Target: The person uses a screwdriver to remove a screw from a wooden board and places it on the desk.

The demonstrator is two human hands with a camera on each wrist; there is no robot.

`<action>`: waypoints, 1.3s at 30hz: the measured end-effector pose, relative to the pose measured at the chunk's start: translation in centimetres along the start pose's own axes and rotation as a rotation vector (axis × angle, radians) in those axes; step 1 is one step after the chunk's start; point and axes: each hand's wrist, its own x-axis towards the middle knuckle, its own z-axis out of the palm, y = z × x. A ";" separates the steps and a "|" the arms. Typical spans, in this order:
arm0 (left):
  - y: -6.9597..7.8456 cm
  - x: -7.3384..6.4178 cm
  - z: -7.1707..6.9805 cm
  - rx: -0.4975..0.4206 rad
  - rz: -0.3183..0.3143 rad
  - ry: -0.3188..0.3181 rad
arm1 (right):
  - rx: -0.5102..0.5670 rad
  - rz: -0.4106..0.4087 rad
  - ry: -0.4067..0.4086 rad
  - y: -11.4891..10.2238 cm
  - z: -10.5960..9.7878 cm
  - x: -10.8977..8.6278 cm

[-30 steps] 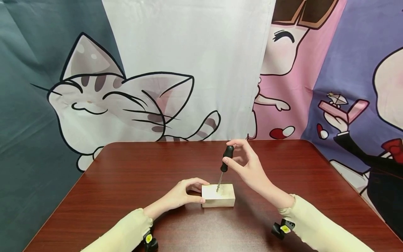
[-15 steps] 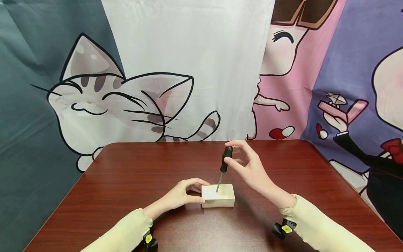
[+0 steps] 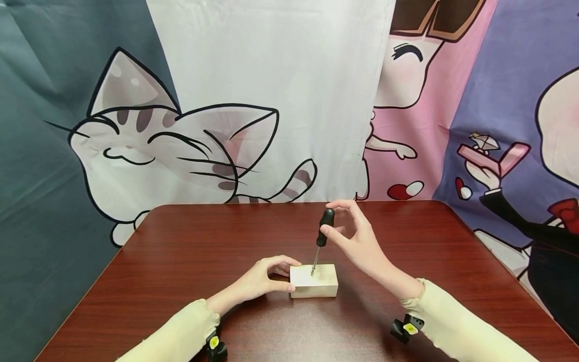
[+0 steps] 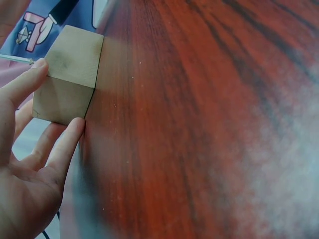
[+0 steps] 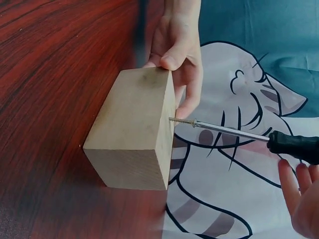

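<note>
A pale wooden block (image 3: 304, 291) lies on the table, its left end held between the thumb and fingers of my left hand (image 3: 255, 279). In the left wrist view, the thumb rests along one edge of the block and a fingertip touches another. My right hand (image 3: 359, 244) pinches the black handle of a screwdriver (image 3: 326, 221), which leans slightly right above the block. At the tip of its metal shaft, a brass-coloured screw (image 5: 182, 121) stands in the block's top face, with part of its thread showing in the right wrist view.
The dark red-brown wooden table (image 3: 203, 236) stretches around both hands. Behind it hangs a cloth backdrop (image 3: 289, 65) with cartoon figures. Small black cameras are strapped at both wrists, below the cream sleeves (image 3: 457, 322).
The right hand and screwdriver handle have shifted only slightly, the fingers moving a little on the handle. The left hand and the block stay in place.
</note>
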 end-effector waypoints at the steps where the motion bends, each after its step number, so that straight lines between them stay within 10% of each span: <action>1: -0.1 0.0 0.0 0.001 0.004 -0.001 | -0.006 0.010 0.014 0.0 0.0 0.0; 28: 0.1 0.0 0.0 -0.006 0.013 -0.005 | 0.038 -0.074 -0.111 -0.2 -0.7 0.4; 39: 0.0 0.0 0.0 -0.003 -0.007 -0.003 | -0.016 -0.052 0.055 0.1 0.2 0.0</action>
